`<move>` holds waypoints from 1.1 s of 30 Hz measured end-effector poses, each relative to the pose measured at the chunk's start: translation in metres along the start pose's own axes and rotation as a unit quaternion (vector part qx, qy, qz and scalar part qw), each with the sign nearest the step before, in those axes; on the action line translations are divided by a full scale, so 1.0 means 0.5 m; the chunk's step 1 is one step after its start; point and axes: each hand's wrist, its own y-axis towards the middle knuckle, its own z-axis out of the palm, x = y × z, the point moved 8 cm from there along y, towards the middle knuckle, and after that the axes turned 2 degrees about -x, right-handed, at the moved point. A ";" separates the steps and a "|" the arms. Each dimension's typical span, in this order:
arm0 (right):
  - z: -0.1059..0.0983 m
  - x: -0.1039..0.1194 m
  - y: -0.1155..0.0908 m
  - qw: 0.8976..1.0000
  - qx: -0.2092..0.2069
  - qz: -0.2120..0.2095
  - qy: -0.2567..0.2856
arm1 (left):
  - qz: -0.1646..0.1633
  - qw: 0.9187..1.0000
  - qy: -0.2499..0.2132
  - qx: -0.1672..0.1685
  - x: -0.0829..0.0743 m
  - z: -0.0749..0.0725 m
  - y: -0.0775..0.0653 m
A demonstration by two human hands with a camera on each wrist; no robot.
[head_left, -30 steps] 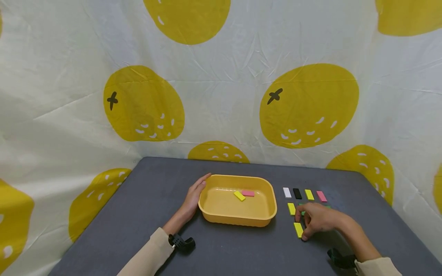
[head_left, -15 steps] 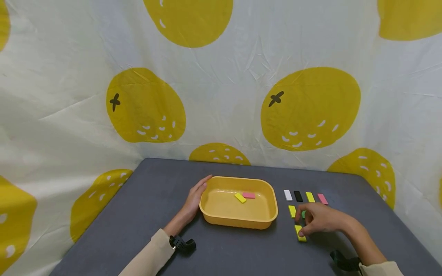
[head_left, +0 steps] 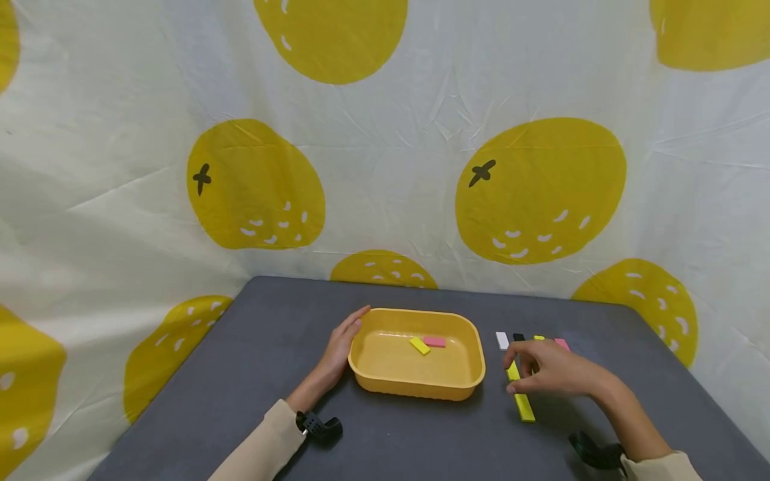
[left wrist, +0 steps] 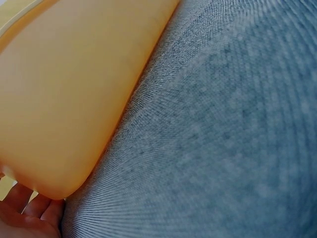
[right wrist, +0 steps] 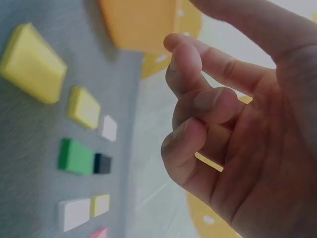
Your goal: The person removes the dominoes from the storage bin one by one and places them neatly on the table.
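A yellow tub [head_left: 415,385] sits mid-table with a yellow tile [head_left: 419,345] and a pink tile [head_left: 434,341] inside. My left hand [head_left: 337,347] lies along the tub's left wall, fingers extended on its outside; in the left wrist view its fingertips touch the tub's lower corner. My right hand [head_left: 553,367] hovers over the tiles at right, thumb and forefinger apart, other fingers loosely bent, holding nothing. Just below its thumb is the front yellow tile [head_left: 525,408]; behind that lies another yellow tile [right wrist: 84,107]. A green tile [right wrist: 76,156], hidden in the head view, shows in the right wrist view.
The far tile row has a white tile [head_left: 502,341], a black tile [right wrist: 103,163], a yellow tile [right wrist: 100,204] and a pink tile [head_left: 562,344]. Another white tile [right wrist: 74,214] lies nearer. A fruit-print cloth [head_left: 385,200] hangs behind the grey table [head_left: 397,447].
My right hand has left the front yellow tile, which its thumb was touching, and has risen toward the farther tiles, covering several of them. My left hand stays at the tub.
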 end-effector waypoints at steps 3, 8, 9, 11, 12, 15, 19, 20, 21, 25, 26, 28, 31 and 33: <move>-0.014 0.023 0.009 1.000 -0.013 -0.015 -0.018 | 0.003 1.000 -0.004 -0.001 -0.001 -0.001 0.000; -0.021 0.059 0.034 0.999 -0.022 -0.035 -0.025 | 0.002 1.000 -0.006 0.000 -0.004 0.001 0.000; -0.021 0.068 0.040 0.999 -0.022 -0.040 -0.025 | 0.001 1.000 -0.007 -0.001 -0.003 0.001 0.000; -0.020 0.083 0.054 0.998 -0.022 -0.050 -0.023 | -0.001 1.000 -0.008 -0.002 -0.003 0.001 0.000; -0.020 0.090 0.061 0.998 -0.023 -0.054 -0.023 | 0.000 1.000 -0.007 -0.002 -0.003 0.001 0.000; -0.018 0.107 0.082 0.998 -0.028 -0.057 -0.023 | 0.004 1.000 -0.001 -0.003 -0.004 0.001 0.000; -0.014 0.126 0.108 0.997 -0.033 -0.060 -0.023 | 0.004 1.000 0.003 -0.003 -0.004 0.000 0.001; -0.013 0.131 0.115 0.997 -0.034 -0.059 -0.022 | 0.004 1.000 0.004 -0.002 -0.004 0.000 0.001; -0.010 0.136 0.121 0.997 -0.034 -0.061 -0.023 | 0.006 1.000 0.007 -0.001 -0.005 0.001 0.001; -0.001 0.147 0.148 0.998 -0.035 -0.055 -0.020 | 0.009 1.000 0.014 0.000 -0.003 0.001 0.002; 0.002 0.149 0.154 0.998 -0.035 -0.053 -0.019 | 0.008 1.000 0.015 0.000 -0.003 0.001 0.003; 0.006 0.152 0.166 0.998 -0.037 -0.048 -0.019 | 0.007 1.000 0.016 -0.001 -0.002 0.001 0.003; 0.012 0.157 0.183 0.998 -0.036 -0.044 -0.012 | 0.006 1.000 0.011 -0.002 -0.001 0.000 0.004; 0.018 0.159 0.194 0.998 -0.034 -0.042 -0.007 | 0.003 1.000 0.005 -0.004 0.000 -0.001 0.003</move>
